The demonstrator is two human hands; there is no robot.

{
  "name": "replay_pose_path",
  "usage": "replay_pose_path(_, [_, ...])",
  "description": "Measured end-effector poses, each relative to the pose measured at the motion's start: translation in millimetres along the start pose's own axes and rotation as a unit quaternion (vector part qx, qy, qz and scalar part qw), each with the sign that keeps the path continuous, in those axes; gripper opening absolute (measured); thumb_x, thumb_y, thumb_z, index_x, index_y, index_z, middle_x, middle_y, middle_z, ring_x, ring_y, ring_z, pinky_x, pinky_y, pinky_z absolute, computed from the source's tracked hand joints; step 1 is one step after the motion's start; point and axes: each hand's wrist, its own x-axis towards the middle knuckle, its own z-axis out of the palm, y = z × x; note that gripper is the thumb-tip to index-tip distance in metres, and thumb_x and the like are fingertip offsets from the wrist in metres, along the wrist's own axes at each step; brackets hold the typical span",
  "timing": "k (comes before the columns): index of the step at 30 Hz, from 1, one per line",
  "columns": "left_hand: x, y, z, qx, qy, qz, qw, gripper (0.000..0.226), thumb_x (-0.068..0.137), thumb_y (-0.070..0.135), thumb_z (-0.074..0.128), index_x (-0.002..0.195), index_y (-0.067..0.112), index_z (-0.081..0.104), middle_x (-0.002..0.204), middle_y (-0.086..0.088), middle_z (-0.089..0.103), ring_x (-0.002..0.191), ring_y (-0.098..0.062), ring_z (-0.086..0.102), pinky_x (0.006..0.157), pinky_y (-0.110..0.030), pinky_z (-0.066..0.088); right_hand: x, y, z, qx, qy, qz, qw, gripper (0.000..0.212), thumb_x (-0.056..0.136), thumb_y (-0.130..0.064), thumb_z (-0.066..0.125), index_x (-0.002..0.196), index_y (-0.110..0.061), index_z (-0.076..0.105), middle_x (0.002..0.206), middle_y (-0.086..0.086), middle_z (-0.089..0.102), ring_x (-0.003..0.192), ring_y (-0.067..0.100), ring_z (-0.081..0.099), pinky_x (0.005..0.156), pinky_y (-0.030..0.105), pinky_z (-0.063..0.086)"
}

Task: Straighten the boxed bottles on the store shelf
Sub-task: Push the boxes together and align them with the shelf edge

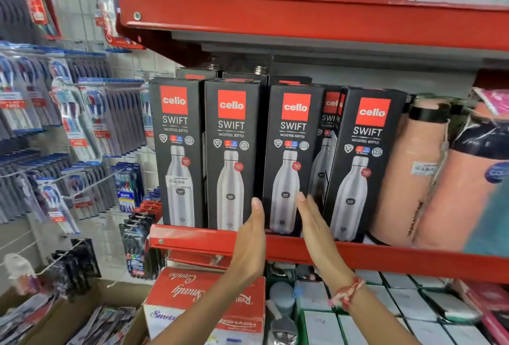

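Left hand (252, 237) and right hand (316, 227) flat, fingers straight, flanking third Cello box (289, 157) on red shelf (385, 258).

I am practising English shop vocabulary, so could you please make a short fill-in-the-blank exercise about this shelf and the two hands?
1. The brand printed on each black bottle box is ____.
2. The left hand and right hand are placed on either side of the ____ front-row box, counted from the left.
3. The front edge of the shelf is coloured ____.
4. A red thread bracelet is worn on the ____ wrist.

Missing words: cello; third; red; right
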Motion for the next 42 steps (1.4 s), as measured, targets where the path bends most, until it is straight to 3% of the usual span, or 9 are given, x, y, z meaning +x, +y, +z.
replay_pose_path(10, [-19.5,7.3,-24.6,0.028,-0.024,0.009,0.999,0.124,0.056,0.098,0.008,0.150,0.019,0.028,0.156,0.002,0.034,0.141,-0.010,0.033,0.116,-0.030,0.017,-13.4,-10.5,-6.2,0.016,-0.049,-0.007,0.999,0.079,0.081,-0.078,0.032,0.148,-0.037,0.026,0.153,-0.016,0.030,0.140,0.007,0.029,0.112,0.030,0.016])
replay_pose_path(13, [-22.5,12.8,-30.1,0.060,0.014,0.040,0.997,0.112,0.064,0.094,0.009,0.141,0.021,0.045,0.142,0.002,0.052,0.129,-0.001,0.046,0.112,-0.023,0.027,-16.6,-7.9,-3.0,0.016,-0.063,-0.013,0.998,0.073,0.087,-0.071,0.034,0.148,-0.032,0.029,0.152,-0.012,0.034,0.138,0.007,0.032,0.116,0.032,0.018])
replay_pose_path(16, [-25.5,16.4,-19.0,0.141,0.117,0.163,0.970,0.059,0.093,0.066,0.020,0.119,0.031,0.059,0.117,0.014,0.060,0.106,0.016,0.050,0.091,-0.001,0.031,-25.1,-8.3,-10.7,-0.014,0.015,-0.086,0.996,0.053,0.093,-0.057,0.039,0.138,-0.030,0.048,0.141,-0.013,0.051,0.127,-0.003,0.044,0.111,0.025,0.030])
replay_pose_path(19, [-20.8,30.4,47.7,0.113,0.047,0.213,0.969,0.043,0.099,0.046,0.030,0.128,0.028,0.057,0.127,0.017,0.059,0.119,0.008,0.049,0.095,-0.005,0.033,-24.5,0.4,-74.5,-0.030,0.194,-0.171,0.966,0.035,0.096,-0.044,0.046,0.128,-0.033,0.051,0.129,-0.016,0.051,0.120,-0.010,0.044,0.103,0.022,0.035])
replay_pose_path(23, [-9.3,23.8,78.1,0.077,-0.097,0.100,0.987,0.069,0.090,0.068,0.022,0.147,0.030,0.034,0.154,0.013,0.035,0.133,0.012,0.027,0.100,-0.002,0.016,-14.6,11.5,-93.4,-0.044,0.222,-0.141,0.964,0.058,0.095,-0.043,0.048,0.146,-0.021,0.031,0.150,-0.003,0.033,0.140,0.013,0.028,0.114,0.035,0.022])
replay_pose_path(28, [1.4,11.0,96.3,0.028,-0.132,-0.048,0.990,0.117,0.059,0.097,0.011,0.150,0.024,0.023,0.159,0.004,0.024,0.139,-0.002,0.022,0.112,-0.027,0.013,-3.7,23.3,-90.2,-0.028,0.127,-0.022,0.991,0.072,0.091,-0.063,0.035,0.151,-0.024,0.024,0.157,-0.004,0.028,0.142,0.017,0.025,0.115,0.036,0.018])
replay_pose_path(33, [-4.7,7.6,93.8,0.013,-0.115,-0.052,0.992,0.126,0.047,0.103,0.012,0.150,0.032,0.021,0.155,0.016,0.019,0.121,0.014,0.035,0.102,-0.015,0.028,-11.1,19.2,-80.2,-0.028,0.111,-0.032,0.993,0.095,0.075,-0.082,0.035,0.151,-0.026,0.022,0.155,-0.005,0.031,0.140,0.013,0.030,0.113,0.033,0.022])
replay_pose_path(37, [-9.9,6.5,82.0,0.000,-0.091,-0.056,0.994,0.129,0.046,0.103,0.014,0.150,0.028,0.024,0.159,0.008,0.021,0.145,-0.008,0.021,0.119,-0.034,0.010,-16.3,14.0,-79.7,-0.013,0.076,-0.047,0.996,0.083,0.078,-0.079,0.034,0.148,-0.034,0.028,0.139,-0.021,0.036,0.128,-0.001,0.031,0.100,0.022,0.021])
replay_pose_path(42, [-28.1,9.7,76.8,0.007,-0.091,-0.051,0.995,0.126,0.050,0.102,0.012,0.150,0.027,0.023,0.160,0.007,0.022,0.146,-0.009,0.020,0.115,-0.032,0.010,-23.4,12.9,-81.3,-0.014,0.063,-0.050,0.997,0.070,0.083,-0.076,0.033,0.144,-0.042,0.032,0.130,-0.031,0.030,0.121,-0.011,0.025,0.097,0.018,0.017])
